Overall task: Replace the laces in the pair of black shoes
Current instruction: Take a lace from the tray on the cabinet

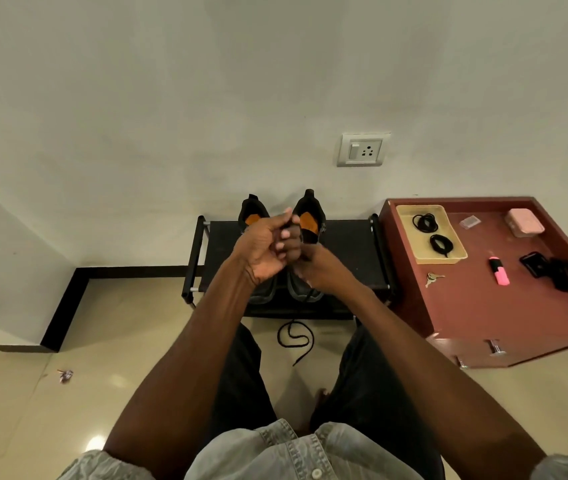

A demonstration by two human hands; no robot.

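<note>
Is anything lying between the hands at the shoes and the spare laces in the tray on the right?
Nothing visible blocks that path. The coiled laces lie uncovered in the tray on the red cabinet, right of the shoe rack. Both the right hand and left hand are busy at the shoes.

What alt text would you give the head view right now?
Both hands, left hand and right hand, work a black lace over two black shoes on a low rack; another lace lies on the floor.
</note>
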